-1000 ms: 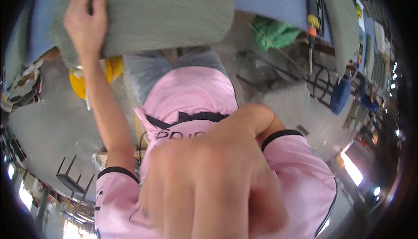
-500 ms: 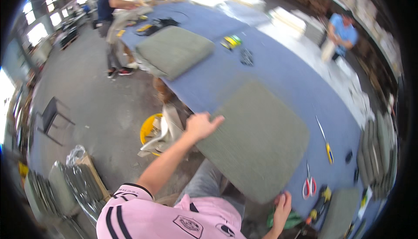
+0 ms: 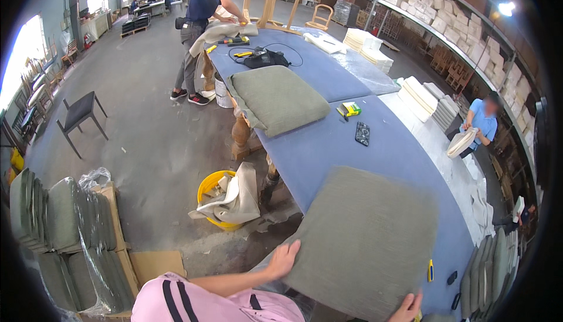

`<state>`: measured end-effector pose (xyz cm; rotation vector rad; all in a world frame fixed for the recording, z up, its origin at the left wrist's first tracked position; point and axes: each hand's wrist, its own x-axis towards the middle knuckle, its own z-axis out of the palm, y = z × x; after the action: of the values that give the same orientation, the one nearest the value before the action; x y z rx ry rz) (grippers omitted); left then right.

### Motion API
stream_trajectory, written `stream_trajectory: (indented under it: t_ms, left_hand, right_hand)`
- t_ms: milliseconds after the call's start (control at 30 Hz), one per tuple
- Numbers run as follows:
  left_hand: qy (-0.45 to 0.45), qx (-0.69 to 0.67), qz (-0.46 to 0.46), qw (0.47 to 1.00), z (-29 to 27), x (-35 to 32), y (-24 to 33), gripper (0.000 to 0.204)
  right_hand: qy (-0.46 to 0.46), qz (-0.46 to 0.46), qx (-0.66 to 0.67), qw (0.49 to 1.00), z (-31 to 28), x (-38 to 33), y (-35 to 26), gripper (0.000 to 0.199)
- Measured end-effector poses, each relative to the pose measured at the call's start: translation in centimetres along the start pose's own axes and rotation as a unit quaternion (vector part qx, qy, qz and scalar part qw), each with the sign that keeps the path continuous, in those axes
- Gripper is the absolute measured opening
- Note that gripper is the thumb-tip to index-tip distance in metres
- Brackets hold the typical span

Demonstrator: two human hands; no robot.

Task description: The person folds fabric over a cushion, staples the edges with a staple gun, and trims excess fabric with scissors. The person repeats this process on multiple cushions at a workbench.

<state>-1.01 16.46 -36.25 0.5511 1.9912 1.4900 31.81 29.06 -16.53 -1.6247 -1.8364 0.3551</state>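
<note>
A large grey-green seat cushion (image 3: 369, 240) lies flat on the near end of the long blue-covered table (image 3: 328, 146). My left hand (image 3: 284, 259) grips its near left corner, fingers spread over the fabric, arm in a pink sleeve. At the bottom edge of the view my right hand (image 3: 406, 309) holds the cushion's near right edge; only part of it shows.
A second grey-green cushion (image 3: 278, 96), a dark phone (image 3: 362, 133) and a small yellow-green box (image 3: 350, 108) lie farther along the table. A yellow bucket (image 3: 205, 188) of fabric scraps stands beside a table leg. Wrapped cushion stacks (image 3: 64, 228) stand left. Two other people (image 3: 205, 5) (image 3: 481, 124) work nearby.
The view has swung up from my own chest to the length of the table. Both hands have stayed on the near cushion's edges.
</note>
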Motion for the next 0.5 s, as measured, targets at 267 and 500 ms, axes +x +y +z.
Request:
stream_trajectory:
  t_ms: [267,500]
  left_hand:
    - [-0.35,0.118,0.288,0.883,3.0,-6.9,5.2,0.049]
    - [-0.299,0.06,0.28,0.911,0.0,-3.4,7.7,0.034]
  right_hand:
    - [0.144,-0.169,0.19,0.956,3.3,21.5,-0.8,0.031]
    - [-0.037,-0.298,-0.161,0.94,12.9,4.8,0.1,0.046]
